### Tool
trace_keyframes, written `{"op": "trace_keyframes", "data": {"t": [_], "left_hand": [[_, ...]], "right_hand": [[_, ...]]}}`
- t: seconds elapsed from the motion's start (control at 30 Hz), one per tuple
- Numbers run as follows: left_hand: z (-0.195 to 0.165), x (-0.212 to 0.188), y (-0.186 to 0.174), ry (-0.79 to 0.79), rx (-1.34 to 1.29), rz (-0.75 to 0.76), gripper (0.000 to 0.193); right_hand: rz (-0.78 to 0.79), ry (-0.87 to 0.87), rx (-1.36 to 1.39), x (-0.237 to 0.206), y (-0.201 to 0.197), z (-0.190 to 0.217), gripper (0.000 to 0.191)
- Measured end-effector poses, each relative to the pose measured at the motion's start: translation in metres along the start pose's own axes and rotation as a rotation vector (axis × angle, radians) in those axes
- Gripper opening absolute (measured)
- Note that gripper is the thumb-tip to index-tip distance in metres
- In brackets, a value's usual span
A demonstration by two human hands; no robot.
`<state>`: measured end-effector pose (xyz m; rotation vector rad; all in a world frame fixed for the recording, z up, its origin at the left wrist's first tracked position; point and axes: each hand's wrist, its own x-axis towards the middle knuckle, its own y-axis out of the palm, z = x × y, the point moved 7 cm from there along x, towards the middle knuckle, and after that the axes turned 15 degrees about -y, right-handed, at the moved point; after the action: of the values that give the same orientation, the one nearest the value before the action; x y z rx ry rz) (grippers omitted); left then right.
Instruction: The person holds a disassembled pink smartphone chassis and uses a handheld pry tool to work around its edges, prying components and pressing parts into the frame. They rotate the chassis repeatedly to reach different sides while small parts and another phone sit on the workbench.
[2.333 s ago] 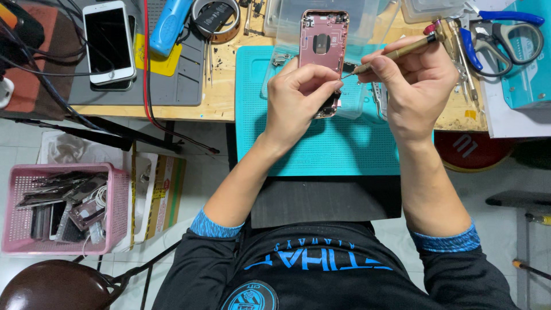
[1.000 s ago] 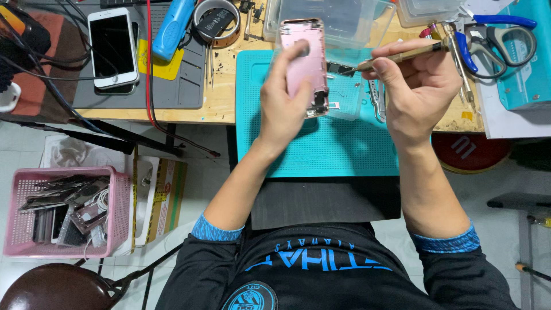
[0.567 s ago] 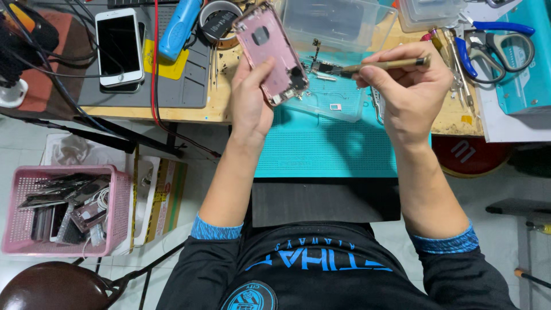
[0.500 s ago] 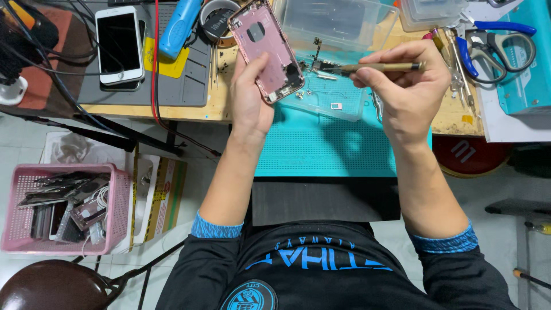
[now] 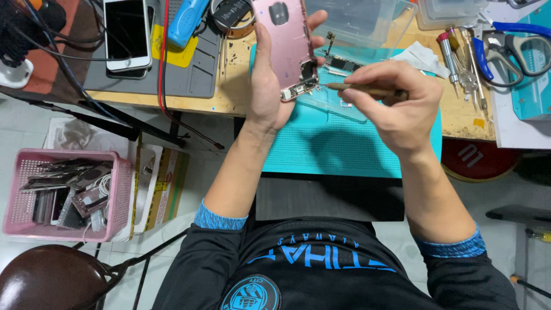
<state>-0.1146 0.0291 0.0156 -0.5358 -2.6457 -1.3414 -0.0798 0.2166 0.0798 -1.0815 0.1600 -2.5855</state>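
Note:
My left hand (image 5: 274, 86) grips a pink phone housing (image 5: 286, 40), lifted off the bench and tilted, its back facing me and its open lower end showing small parts. My right hand (image 5: 396, 106) pinches a thin wooden-handled tool (image 5: 367, 90) whose tip points at the housing's lower corner, just short of it. Both hands hover over a teal work mat (image 5: 338, 143). A small circuit board (image 5: 344, 64) lies on the mat beyond the tool.
A white phone (image 5: 127, 31) lies on a grey mat (image 5: 189, 74) at the left, beside a blue tool (image 5: 186, 20) and a tape roll (image 5: 229, 14). Screwdrivers (image 5: 456, 54) and scissors (image 5: 516, 43) lie at the right. A clear plastic box (image 5: 367, 23) stands behind. A pink basket (image 5: 63, 192) of parts sits on the floor.
My left hand raised the pink housing off the teal mat and swung it left and upward. My right hand followed with the tool, now pointing at the housing's lower end.

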Motion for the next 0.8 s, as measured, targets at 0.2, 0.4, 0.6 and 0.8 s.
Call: {"op": "trace_keyframes", "data": {"t": [0.2, 0.4, 0.6, 0.8], "left_hand": [[-0.003, -0.004, 0.009, 0.016, 0.121, -0.046, 0.070], [-0.003, -0.007, 0.005, 0.033, 0.175, -0.112, 0.069], [-0.003, -0.007, 0.008, 0.071, 0.230, -0.151, 0.068], [-0.004, -0.010, 0.012, 0.086, 0.274, -0.154, 0.068]], "right_hand": [[0.095, -0.103, -0.171, 0.008, 0.011, 0.018, 0.013], [0.095, -0.077, -0.130, 0.005, 0.017, 0.014, 0.013], [0.098, -0.077, -0.136, 0.004, 0.019, 0.013, 0.013], [0.101, -0.072, -0.135, 0.005, 0.021, 0.014, 0.013]]}}
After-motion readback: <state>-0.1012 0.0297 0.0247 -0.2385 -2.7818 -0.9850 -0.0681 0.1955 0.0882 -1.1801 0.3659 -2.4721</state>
